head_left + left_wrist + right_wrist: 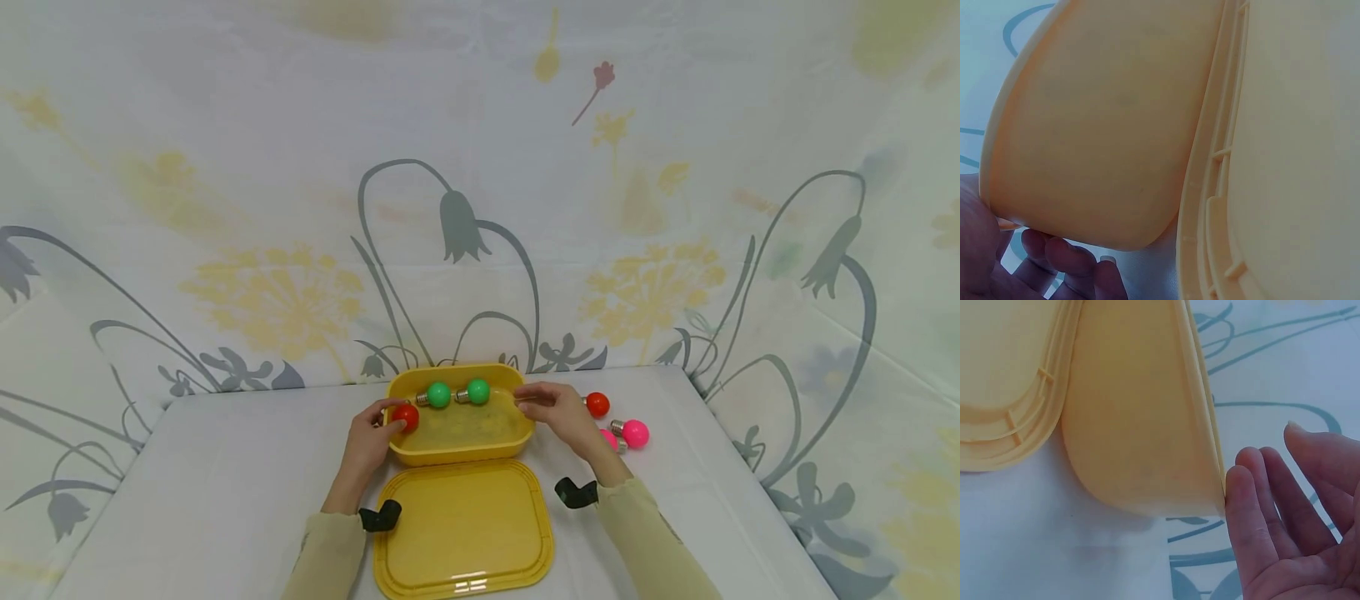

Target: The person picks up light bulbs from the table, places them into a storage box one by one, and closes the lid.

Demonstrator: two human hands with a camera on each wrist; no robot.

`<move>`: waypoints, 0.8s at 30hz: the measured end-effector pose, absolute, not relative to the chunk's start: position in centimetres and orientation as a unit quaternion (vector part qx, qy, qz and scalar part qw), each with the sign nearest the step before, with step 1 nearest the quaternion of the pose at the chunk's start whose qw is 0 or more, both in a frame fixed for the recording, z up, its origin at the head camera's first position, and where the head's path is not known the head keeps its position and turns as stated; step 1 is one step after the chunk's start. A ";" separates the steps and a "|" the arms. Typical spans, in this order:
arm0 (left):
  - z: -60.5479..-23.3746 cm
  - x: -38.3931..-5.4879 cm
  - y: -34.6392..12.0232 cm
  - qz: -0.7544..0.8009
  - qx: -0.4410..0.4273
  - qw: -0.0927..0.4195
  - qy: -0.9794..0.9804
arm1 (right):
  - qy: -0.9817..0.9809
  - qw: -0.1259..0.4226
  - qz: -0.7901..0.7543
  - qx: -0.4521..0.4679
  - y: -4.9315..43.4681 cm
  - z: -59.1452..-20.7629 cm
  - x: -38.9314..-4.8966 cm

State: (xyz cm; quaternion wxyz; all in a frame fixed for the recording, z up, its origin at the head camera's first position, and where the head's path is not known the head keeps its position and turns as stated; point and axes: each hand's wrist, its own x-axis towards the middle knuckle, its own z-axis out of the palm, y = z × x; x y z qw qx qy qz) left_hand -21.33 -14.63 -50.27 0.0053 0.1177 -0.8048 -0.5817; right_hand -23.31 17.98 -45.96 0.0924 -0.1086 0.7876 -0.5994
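At the left end of the yellow plastic container (459,457), my left hand (367,442) pinches a red light bulb (406,417) between thumb and index finger, just over the rim. In the left wrist view its other fingers (1071,256) bend beside the container's outer end wall; the bulb is hidden there. Two green light bulbs (438,394) (477,391) lie inside the container along its back. My right hand (561,412) has its fingertips at the right end's rim, fingers fairly straight and thumb apart, with nothing held in the right wrist view.
A yellow lid (465,529) lies in front of the container, close against it. To the right, partly behind my right hand, lie a red bulb (597,404) and two pink bulbs (636,433) (608,439). A patterned cloth (480,275) hangs behind the white table (225,483).
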 end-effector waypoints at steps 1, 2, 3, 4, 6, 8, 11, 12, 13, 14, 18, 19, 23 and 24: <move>-50.3 -21.3 -14.7 -0.582 0.118 0.004 -0.805 | 0.787 0.091 -0.600 -0.109 18.0 -46.0 -23.2; -50.3 -21.3 -14.7 -0.582 0.118 0.004 -0.805 | 0.789 0.089 -0.598 -0.111 18.1 -46.0 -23.1; -50.3 -21.3 -14.7 -0.582 0.119 0.004 -0.805 | 0.789 0.088 -0.598 -0.114 18.2 -46.0 -23.0; -50.3 -21.3 -14.7 -0.581 0.119 0.003 -0.805 | 0.790 0.085 -0.596 -0.117 18.3 -46.0 -22.9; -50.2 -21.3 -14.7 -0.582 0.119 0.003 -0.804 | 0.788 0.080 -0.598 -0.121 18.5 -46.1 -22.7; -50.2 -21.3 -14.6 -0.583 0.118 0.005 -0.804 | 0.785 0.077 -0.603 -0.122 18.8 -46.0 -22.5; -50.1 -21.2 -14.6 -0.584 0.115 0.007 -0.804 | 0.784 0.074 -0.606 -0.116 19.6 -46.1 -22.2; -50.1 -21.2 -14.6 -0.584 0.114 0.008 -0.804 | 0.786 0.072 -0.604 -0.113 19.9 -46.1 -22.1; -50.1 -21.2 -14.6 -0.584 0.114 0.009 -0.804 | 0.789 0.070 -0.600 -0.110 20.2 -46.1 -22.0; -50.1 -21.2 -14.5 -0.584 0.114 0.009 -0.804 | 0.792 0.068 -0.597 -0.106 20.5 -46.2 -21.8; -50.1 -21.2 -14.5 -0.584 0.115 0.009 -0.803 | 0.796 0.054 -0.593 -0.107 21.9 -46.5 -21.4; -50.1 -21.2 -14.5 -0.584 0.114 0.009 -0.803 | 0.798 0.051 -0.592 -0.105 22.2 -46.6 -21.3; -50.2 -21.3 -14.6 -0.585 0.116 0.006 -0.803 | 0.799 0.042 -0.593 -0.091 23.5 -46.9 -20.5; -50.3 -21.3 -14.6 -0.584 0.116 0.006 -0.803 | 0.804 0.040 -0.588 -0.083 23.8 -47.0 -20.3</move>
